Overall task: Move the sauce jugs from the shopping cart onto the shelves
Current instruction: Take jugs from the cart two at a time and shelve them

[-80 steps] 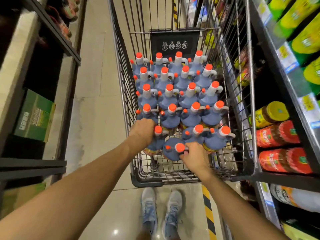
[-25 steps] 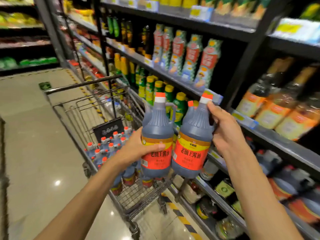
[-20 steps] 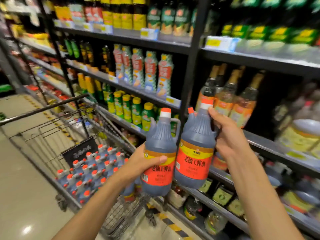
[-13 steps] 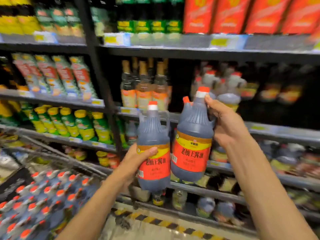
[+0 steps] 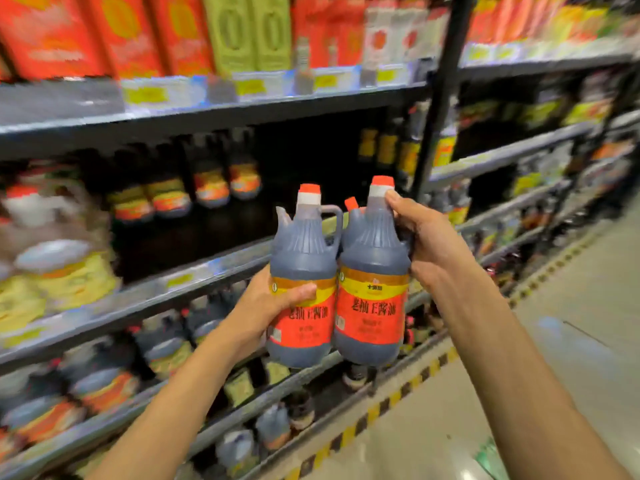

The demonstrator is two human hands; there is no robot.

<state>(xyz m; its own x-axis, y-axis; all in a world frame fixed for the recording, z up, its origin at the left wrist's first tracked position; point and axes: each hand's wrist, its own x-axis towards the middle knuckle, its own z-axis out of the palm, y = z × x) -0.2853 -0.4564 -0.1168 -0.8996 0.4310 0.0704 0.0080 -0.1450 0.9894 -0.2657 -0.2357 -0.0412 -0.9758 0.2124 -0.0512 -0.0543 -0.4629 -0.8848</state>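
I hold two dark sauce jugs with orange caps and red-and-yellow labels, upright and side by side in front of the shelves. My left hand [image 5: 266,306] grips the left jug [image 5: 304,271] round its lower body, thumb across the label. My right hand [image 5: 426,240] grips the right jug [image 5: 374,278] at its neck and handle side. The jugs touch each other. Behind them a middle shelf [image 5: 194,275] has a dark gap with similar jugs standing further back. The shopping cart is out of view.
Shelves [image 5: 242,102] full of bottles and red and green cartons fill the left and top. A black upright post [image 5: 440,98] divides the shelving. Lower shelves hold more jugs. A yellow-and-black striped strip [image 5: 381,407] runs along the shelf base, with tiled aisle floor [image 5: 571,341] to the right.
My view has swung right along the shelving and the cart has left the frame. Both hands keep the same grip on the two jugs, which have risen slightly toward the middle shelf.
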